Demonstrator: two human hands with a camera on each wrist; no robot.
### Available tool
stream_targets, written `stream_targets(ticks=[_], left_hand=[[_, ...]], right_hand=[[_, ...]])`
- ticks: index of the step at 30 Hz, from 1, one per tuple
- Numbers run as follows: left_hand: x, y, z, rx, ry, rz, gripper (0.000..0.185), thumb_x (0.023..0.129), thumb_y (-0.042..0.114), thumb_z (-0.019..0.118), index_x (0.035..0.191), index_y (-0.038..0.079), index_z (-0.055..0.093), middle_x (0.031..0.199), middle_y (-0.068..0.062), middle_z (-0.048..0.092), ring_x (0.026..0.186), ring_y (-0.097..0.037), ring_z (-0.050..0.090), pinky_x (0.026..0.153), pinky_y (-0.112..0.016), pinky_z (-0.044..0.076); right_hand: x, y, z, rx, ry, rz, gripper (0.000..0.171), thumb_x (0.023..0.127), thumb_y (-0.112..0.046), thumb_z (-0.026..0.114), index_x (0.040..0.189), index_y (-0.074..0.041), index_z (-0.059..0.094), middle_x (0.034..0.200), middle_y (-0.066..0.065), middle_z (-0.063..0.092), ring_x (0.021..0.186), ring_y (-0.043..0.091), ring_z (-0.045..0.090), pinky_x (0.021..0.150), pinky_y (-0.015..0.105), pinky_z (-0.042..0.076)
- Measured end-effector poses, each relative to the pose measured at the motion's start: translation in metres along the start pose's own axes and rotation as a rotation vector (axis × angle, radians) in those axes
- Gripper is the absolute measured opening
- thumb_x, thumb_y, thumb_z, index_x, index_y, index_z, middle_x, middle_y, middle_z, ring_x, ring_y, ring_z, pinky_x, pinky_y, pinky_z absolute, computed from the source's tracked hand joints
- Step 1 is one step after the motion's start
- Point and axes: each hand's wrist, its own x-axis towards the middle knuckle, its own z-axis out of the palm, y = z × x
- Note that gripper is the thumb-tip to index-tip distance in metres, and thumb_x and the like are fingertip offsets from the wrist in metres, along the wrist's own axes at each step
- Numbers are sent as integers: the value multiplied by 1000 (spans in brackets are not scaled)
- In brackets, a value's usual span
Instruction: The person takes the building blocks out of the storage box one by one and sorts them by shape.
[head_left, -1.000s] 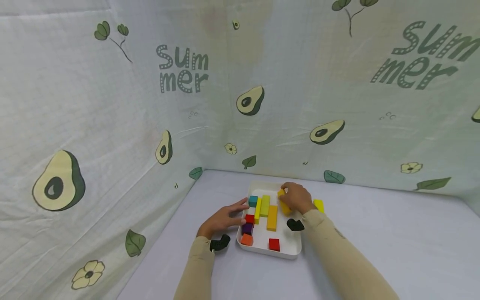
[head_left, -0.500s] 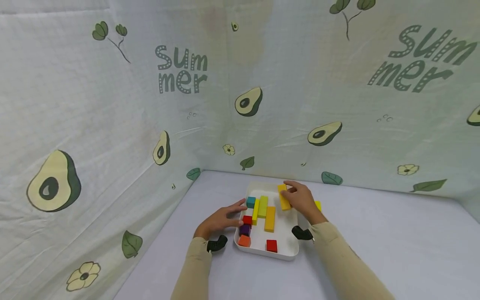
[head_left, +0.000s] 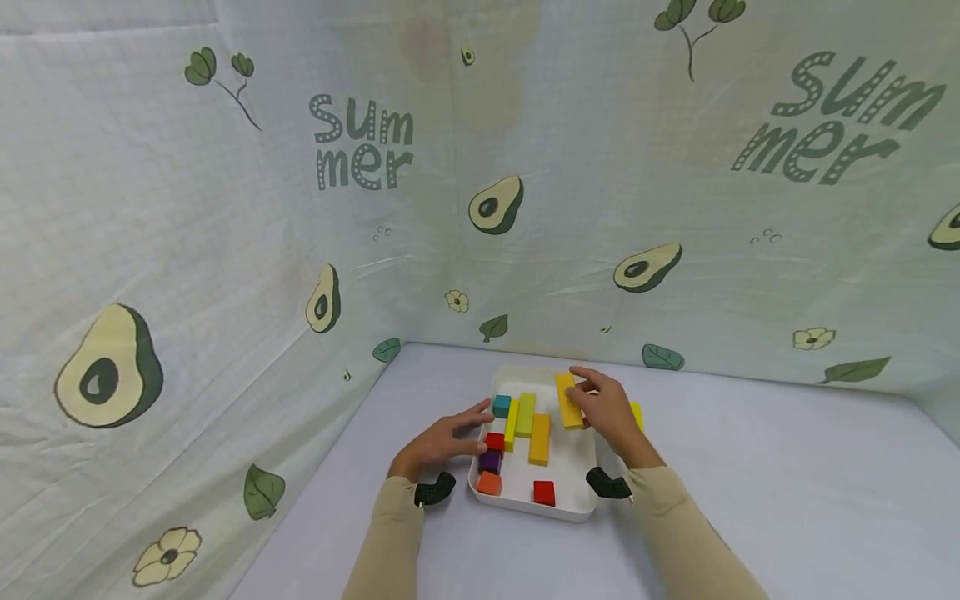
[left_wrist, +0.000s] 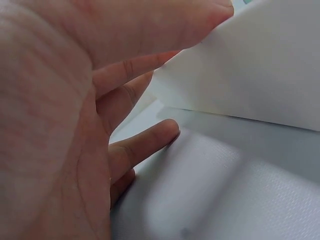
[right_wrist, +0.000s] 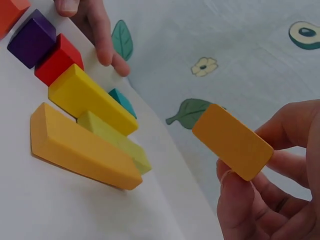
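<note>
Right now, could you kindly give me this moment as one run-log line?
right hand: pinches yellow-orange block above white tray | left hand: touches white tray | tray contents include: second yellow-orange block, purple cube, teal cube

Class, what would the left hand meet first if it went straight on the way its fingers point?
Probably the side wall of the white tray; the left hand seems to touch it, though exact depth is unclear.

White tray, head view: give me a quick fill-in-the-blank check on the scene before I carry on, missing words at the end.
The elongated orange-yellow block is held in the ____ hand.
The purple cube sits between a red cube and one coloured ____.
Of the cubes visible in the white tray, the farthest is ____.

Missing words: right; orange; teal.
</note>
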Motion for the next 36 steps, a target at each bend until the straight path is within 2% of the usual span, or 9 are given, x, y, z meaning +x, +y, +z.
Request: stream_targets(ticks=[6, 14, 24, 29, 36], left_hand=[[2, 1, 3, -18, 7, -4, 60, 90, 46, 71, 146, 32, 53, 159, 24, 27, 151, -19, 20, 117, -61, 19], [3, 2, 3, 2, 22, -35, 63, 87, 52, 71, 145, 34, 54, 157, 27, 27, 151, -19, 21, 116, -63, 21], [1, 4, 1, -13, 32, -59, 65, 87, 51, 72, 146, 31, 54, 158, 26, 27, 151, -21, 21, 115, -64, 23], [-1, 5, 2, -29, 35, -75, 66, 87, 51, 73, 147, 31, 53, 157, 29, 27, 151, -18, 20, 116, -62, 21], [1, 2, 4, -5, 28, -66, 66, 86, 52, 72, 146, 32, 54, 158, 28, 27, 151, -19, 21, 116, -63, 23]], right_hand=[[-12, 2, -7, 81, 27, 15, 49, 100, -24, 60, 147, -14, 51, 120, 18, 58, 80, 28, 60, 61, 31, 59], [-19, 6, -15, 166, 72, 38, 46, 101, -22, 59, 147, -18, 52, 123, 17, 57, 81, 29, 60, 62, 31, 59], [-23, -4, -28, 141, 11, 17, 51, 100, -16, 57, 150, -16, 47, 132, 20, 52, 89, 31, 61, 67, 32, 60], [-26, -5, -36, 138, 11, 8, 53, 99, -12, 55, 152, -15, 46, 135, 23, 49, 89, 30, 62, 66, 33, 61], [-28, 0, -44, 144, 22, 4, 47, 100, -14, 55, 147, -10, 51, 138, 21, 48, 91, 31, 61, 68, 32, 61]])
